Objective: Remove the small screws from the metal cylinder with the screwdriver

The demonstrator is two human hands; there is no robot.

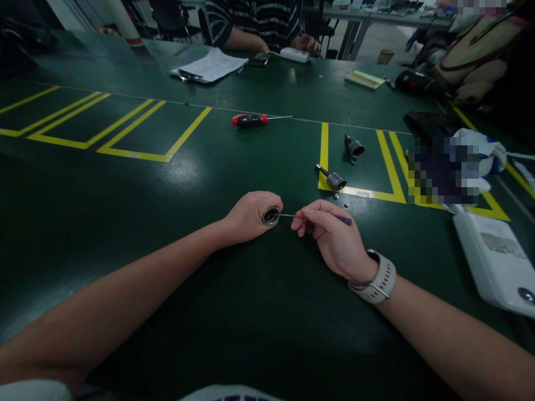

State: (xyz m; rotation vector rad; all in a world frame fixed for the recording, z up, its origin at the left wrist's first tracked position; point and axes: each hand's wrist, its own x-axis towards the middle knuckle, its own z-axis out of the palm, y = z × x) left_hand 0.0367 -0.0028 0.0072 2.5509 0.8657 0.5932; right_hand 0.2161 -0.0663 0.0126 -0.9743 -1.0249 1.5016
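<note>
My left hand [249, 214] is closed around a small round metal part [271, 215], its open end facing right. My right hand [330, 236], with a pale watch at the wrist, pinches a thin screwdriver [317, 217] with a dark handle. The screwdriver's tip reaches into the metal part's opening. Both hands rest low over the dark green table [167, 184].
Two similar grey metal parts [334, 179] [354, 148] lie past my right hand near yellow tape lines, with small screws [340, 200] beside them. A red-handled screwdriver [254, 119] lies farther back. A white device [497, 262] sits at right. A person in a striped shirt [259, 22] sits across, by a clipboard [209, 67].
</note>
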